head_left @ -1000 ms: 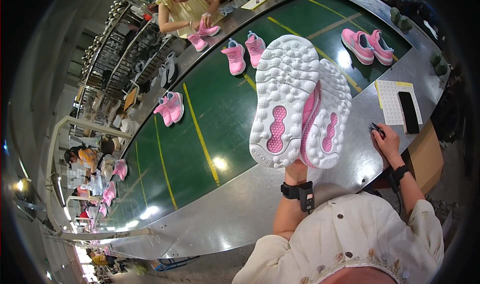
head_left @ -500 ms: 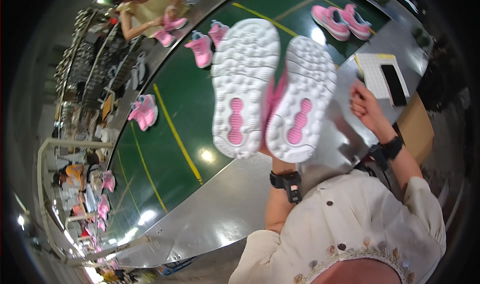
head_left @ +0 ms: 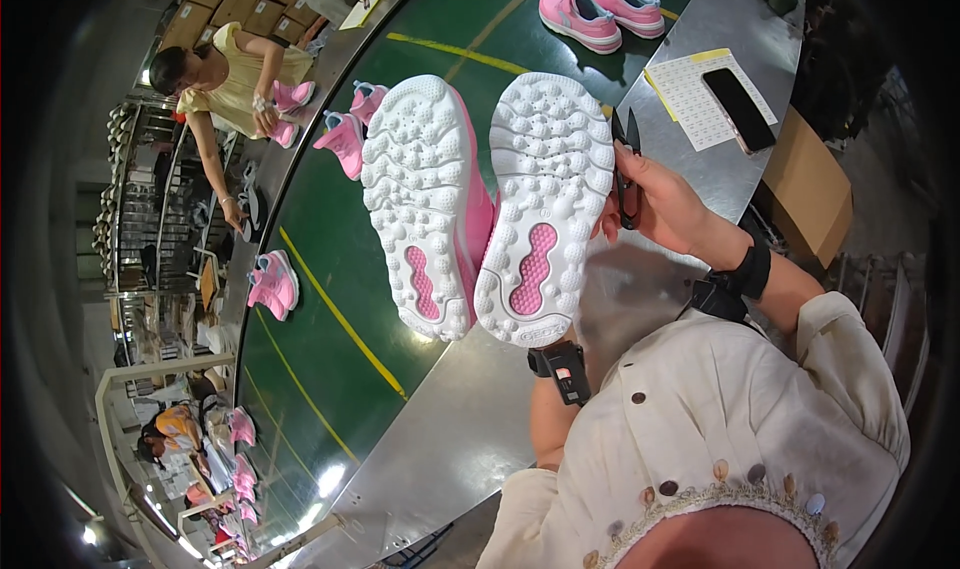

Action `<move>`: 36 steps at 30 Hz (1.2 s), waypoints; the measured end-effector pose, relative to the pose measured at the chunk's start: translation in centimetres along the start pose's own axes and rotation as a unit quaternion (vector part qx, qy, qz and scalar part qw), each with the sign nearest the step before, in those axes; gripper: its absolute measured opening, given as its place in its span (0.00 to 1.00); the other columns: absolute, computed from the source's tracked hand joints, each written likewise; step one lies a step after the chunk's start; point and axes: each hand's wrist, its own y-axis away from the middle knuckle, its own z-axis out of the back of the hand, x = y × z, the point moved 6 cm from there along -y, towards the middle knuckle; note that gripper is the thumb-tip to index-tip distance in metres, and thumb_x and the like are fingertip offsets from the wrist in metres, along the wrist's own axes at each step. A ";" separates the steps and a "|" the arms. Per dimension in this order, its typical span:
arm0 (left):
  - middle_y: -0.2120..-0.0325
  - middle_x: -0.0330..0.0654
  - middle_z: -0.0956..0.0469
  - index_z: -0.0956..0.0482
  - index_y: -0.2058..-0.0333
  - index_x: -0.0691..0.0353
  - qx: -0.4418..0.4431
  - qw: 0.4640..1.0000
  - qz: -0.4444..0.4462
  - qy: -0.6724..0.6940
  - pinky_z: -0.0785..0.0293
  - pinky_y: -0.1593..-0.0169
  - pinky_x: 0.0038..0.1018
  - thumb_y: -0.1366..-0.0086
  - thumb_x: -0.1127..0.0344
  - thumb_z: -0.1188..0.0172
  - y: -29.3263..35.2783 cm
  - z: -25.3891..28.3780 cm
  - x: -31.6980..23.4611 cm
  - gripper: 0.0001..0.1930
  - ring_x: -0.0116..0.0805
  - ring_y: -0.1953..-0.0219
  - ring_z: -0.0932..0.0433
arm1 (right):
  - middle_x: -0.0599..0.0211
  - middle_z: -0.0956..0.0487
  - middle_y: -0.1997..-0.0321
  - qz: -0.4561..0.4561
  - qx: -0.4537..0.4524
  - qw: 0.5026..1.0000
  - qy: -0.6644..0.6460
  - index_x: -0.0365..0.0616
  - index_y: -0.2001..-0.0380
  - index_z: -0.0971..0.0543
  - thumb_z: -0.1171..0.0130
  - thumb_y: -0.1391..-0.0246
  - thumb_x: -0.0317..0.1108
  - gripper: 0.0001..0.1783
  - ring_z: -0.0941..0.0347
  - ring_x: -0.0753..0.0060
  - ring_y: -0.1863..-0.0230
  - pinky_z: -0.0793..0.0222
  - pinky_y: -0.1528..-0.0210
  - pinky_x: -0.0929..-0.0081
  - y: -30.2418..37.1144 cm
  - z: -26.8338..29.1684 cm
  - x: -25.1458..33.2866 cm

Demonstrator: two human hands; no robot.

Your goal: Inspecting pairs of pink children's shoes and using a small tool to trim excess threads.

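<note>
Two pink sneakers are held up side by side with their white, knobbly soles facing me, a left sole [head_left: 415,209] and a right sole [head_left: 545,189], each with a pink oval inset. My left forearm [head_left: 552,429] rises behind them; the hand itself is hidden by the shoes, which it holds up. At the right-hand shoe's edge is my right hand [head_left: 665,204], closed around black thread snips [head_left: 628,179] whose blades point up. Part of its fingers goes out of sight behind the sole.
A green conveyor belt [head_left: 310,369] with yellow lines carries more pink shoes [head_left: 600,14]. On the metal table lie a printed sheet [head_left: 690,89] and a black phone [head_left: 738,109]; a cardboard box [head_left: 810,184] stands beside it. Across the belt a co-worker [head_left: 240,79] handles pink shoes.
My right hand has come left from beside the sheet to the shoe edge, the snips now plainly visible in it. The held shoes have shifted left and tilted. The view has turned.
</note>
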 end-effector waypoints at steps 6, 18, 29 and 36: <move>0.50 0.45 0.31 0.36 0.46 0.66 0.004 1.000 -0.003 -0.004 0.34 0.46 0.34 0.48 0.56 0.42 -0.4 -0.3 0.3 0.32 0.39 0.50 0.30 | 0.61 0.27 0.51 0.001 -0.001 1.000 -0.001 0.43 0.44 0.38 0.69 0.36 0.51 0.27 0.24 0.68 0.64 0.33 0.72 0.79 0.0 1.0 -0.2; 0.52 0.45 0.28 0.33 0.48 0.68 -0.024 0.999 -0.040 -0.017 0.30 0.49 0.32 0.50 0.63 0.38 -0.3 2.2 -2.6 0.30 0.38 0.54 0.27 | 0.67 0.25 0.68 -0.029 -0.141 0.989 -0.011 0.45 0.52 0.30 0.62 0.37 0.51 0.23 0.27 0.75 0.70 0.35 0.72 0.78 -0.5 3.8 -1.0; 0.83 0.40 0.25 0.23 0.71 0.67 0.144 0.671 -0.019 -0.727 0.32 0.73 0.26 0.56 0.51 0.30 -0.9 -5.7 1.1 0.23 0.34 0.80 0.27 | 0.72 0.25 0.64 -0.076 -0.258 0.951 0.150 0.43 0.54 0.27 0.57 0.39 0.49 0.22 0.35 0.86 0.76 0.39 0.74 0.86 2.3 12.1 -5.0; 0.84 0.42 0.25 0.22 0.72 0.64 0.126 0.616 0.007 -0.777 0.31 0.72 0.27 0.54 0.48 0.32 0.0 -5.2 3.1 0.23 0.34 0.79 0.24 | 0.77 0.27 0.65 -0.104 -0.260 0.951 0.130 0.44 0.54 0.28 0.54 0.39 0.44 0.18 0.39 0.90 0.74 0.42 0.72 0.88 3.7 12.6 -5.8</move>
